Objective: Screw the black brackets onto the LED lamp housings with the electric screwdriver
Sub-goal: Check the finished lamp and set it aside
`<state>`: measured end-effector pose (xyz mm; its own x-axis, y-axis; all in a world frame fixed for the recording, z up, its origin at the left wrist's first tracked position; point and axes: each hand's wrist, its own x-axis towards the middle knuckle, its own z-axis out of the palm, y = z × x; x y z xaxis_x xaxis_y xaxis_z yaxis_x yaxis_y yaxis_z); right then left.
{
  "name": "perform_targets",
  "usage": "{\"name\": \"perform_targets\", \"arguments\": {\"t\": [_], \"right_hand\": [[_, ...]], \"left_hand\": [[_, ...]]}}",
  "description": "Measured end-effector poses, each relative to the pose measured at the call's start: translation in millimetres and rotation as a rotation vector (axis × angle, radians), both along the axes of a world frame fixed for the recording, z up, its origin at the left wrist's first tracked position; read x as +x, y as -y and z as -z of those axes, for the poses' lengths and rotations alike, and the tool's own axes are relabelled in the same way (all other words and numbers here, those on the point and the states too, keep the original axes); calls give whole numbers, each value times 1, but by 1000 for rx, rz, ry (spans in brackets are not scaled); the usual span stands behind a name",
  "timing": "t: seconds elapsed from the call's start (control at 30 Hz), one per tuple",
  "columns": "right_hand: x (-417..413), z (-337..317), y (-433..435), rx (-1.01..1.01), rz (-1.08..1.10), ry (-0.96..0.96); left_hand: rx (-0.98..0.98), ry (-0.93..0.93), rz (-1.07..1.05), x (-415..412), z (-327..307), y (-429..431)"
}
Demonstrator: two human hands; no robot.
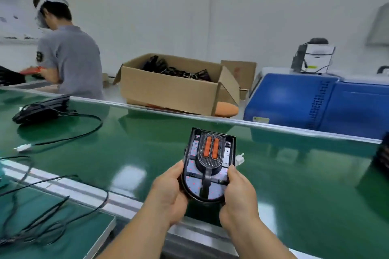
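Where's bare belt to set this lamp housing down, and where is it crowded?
Bare belt lies right of the lamp housing, out to the dark object at the right edge, and ahead of it up to the rail by the cardboard box. Crowded: the left, with the black lamp and cable loops.

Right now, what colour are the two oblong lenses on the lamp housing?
Orange, both lenses on the lamp housing. Best in the head view.

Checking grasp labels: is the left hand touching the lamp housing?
Touching. The head view shows the left hand gripping the lamp housing at its left edge, thumb against the rim.
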<state>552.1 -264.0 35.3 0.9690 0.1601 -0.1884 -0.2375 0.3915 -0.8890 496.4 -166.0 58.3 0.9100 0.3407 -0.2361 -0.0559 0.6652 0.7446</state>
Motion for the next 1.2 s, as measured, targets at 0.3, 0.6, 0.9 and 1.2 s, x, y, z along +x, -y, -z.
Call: {"name": "perform_targets", "arguments": {"t": [0.3,0.6,0.9,1.2], "right_hand": [[33,6,84,-42,-6,-69],[50,14,112,-176,-101,-215],[63,15,130,-1102,-167,246],[64,-24,135,-1454,59,488]], "left_hand": [[131,-102,162,41,20,41],[293,-297,187,54,33,50],[416,-357,143,58,45,46],[507,-309,9,53,43,42]]}}
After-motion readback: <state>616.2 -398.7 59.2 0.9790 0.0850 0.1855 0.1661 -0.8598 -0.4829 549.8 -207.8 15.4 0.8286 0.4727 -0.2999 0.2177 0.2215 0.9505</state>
